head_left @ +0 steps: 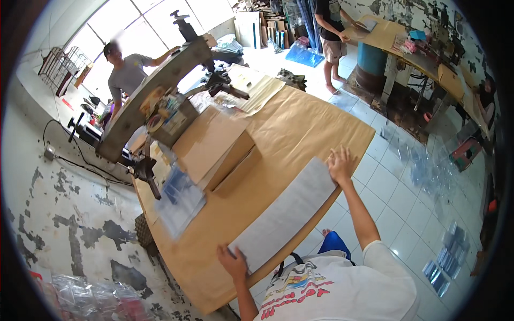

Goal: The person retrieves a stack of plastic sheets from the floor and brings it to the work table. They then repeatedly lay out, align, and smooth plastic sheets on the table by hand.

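I see the grey sheet (289, 214) lying slantwise along the near edge of the table (316, 120), within easy reach of both arms. My right hand (341, 165) rests at its far end, fingers spread, probably so that end lies flat. My left hand (233, 261) touches the near end; from here I cannot tell whether its thumb pinches the edge or just rests there. One hand per end likely stops the long sheet skewing. The cardboard (214, 144) sits beyond it, beside the clear plastic (179, 203), both apart from the sheet, which seems to leave its surface free. The metal frame (155, 88) arches behind them.
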A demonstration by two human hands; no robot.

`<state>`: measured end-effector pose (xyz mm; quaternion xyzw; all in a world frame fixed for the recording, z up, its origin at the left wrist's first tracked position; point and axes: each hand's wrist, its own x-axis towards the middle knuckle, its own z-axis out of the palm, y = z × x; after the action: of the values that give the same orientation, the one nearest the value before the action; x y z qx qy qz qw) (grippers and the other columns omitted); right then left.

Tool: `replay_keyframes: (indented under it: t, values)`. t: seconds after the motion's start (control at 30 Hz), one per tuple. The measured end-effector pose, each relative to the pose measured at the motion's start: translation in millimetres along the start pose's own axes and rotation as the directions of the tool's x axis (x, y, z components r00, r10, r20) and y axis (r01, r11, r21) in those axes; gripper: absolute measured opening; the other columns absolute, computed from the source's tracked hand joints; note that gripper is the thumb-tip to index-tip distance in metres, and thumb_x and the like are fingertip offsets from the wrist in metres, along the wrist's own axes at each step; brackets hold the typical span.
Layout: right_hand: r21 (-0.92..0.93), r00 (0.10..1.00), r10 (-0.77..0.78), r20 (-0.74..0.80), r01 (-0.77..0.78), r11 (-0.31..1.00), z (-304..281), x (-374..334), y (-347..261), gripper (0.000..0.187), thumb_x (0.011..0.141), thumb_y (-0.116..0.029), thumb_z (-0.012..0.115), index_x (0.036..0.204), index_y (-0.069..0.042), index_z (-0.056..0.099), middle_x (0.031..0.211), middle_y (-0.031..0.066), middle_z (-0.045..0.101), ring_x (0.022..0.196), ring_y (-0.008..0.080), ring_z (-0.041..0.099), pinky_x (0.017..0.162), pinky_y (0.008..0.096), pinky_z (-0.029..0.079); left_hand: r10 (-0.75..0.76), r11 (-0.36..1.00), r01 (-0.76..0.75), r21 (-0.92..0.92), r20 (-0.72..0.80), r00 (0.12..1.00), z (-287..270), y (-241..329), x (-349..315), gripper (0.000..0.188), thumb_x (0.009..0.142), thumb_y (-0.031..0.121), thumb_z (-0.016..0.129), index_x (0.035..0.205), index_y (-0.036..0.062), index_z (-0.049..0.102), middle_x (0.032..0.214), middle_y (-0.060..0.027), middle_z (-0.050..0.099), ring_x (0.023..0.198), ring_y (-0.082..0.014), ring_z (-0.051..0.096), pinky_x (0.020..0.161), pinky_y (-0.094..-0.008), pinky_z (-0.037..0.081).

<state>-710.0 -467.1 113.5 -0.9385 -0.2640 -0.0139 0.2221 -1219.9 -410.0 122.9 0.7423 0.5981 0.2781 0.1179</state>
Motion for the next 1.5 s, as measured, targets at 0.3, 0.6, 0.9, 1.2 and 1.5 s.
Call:
replay_keyframes:
  t: [0.3,0.6,0.9,1.2,1.5]
  values:
    - [0.232,0.925,-0.351,0.144,0.314,0.921,-12,22,8,0.05,0.09,-0.043,0.052,0.13,-0.013,0.056,0.149,0.0148,0.034,0.142,0.0322,0.023,0.117,0.0537,0.008,-0.307,0.843,0.358,0.402,-0.189,0.933,35,42,-1,0.061,0.092,0.042,0.055,0.131,-0.0037,0.045,0.126,-0.0273,0.045,0.111,-0.0424,0.047,0.095,-0.0514,0.038]
    - [0.463,0.917,-0.387,-0.095,0.385,0.798,-17,8,7,0.023,0.081,-0.025,0.067,0.101,-0.012,0.067,0.112,0.0033,0.066,0.115,0.0263,0.053,0.109,0.0472,0.028,-0.683,0.659,0.717,0.227,-0.216,0.697,15,74,13,0.076,0.086,0.058,0.058,0.126,-0.0059,0.051,0.117,-0.0233,0.059,0.108,-0.0378,0.056,0.09,-0.048,0.044]
    - [0.383,0.918,-0.388,-0.076,0.387,0.839,-27,4,4,0.021,0.084,-0.024,0.063,0.102,-0.014,0.067,0.111,0.0008,0.065,0.114,0.0242,0.053,0.106,0.0444,0.031,-0.678,0.554,0.703,-0.446,0.248,0.692,-52,74,1,0.065,0.082,0.017,0.074,0.135,-0.0073,0.044,0.129,-0.0169,0.054,0.113,-0.0275,0.053,0.098,-0.0372,0.041]
    - [0.288,0.892,-0.431,-0.136,0.451,0.844,-16,4,-13,0.02,0.087,-0.025,0.059,0.103,-0.014,0.066,0.107,0.0017,0.066,0.103,0.0247,0.054,0.094,0.0422,0.036,-0.414,0.746,0.443,-0.497,0.174,0.893,-75,81,-13,0.056,0.072,0.018,0.082,0.116,-0.0055,0.057,0.111,-0.0125,0.063,0.1,-0.0231,0.058,0.089,-0.0352,0.046]
    - [0.218,0.956,-0.059,0.288,-0.005,0.976,-11,30,-54,0.071,0.081,-0.067,0.056,0.104,-0.001,0.065,0.105,0.0226,0.065,0.1,0.0374,0.061,0.088,0.0445,0.047,-0.306,0.684,0.501,-0.531,0.414,0.857,-102,80,-22,0.037,0.066,0.01,0.085,0.094,-0.0027,0.066,0.083,-0.0054,0.067,0.074,-0.0156,0.062,0.069,-0.0299,0.051]
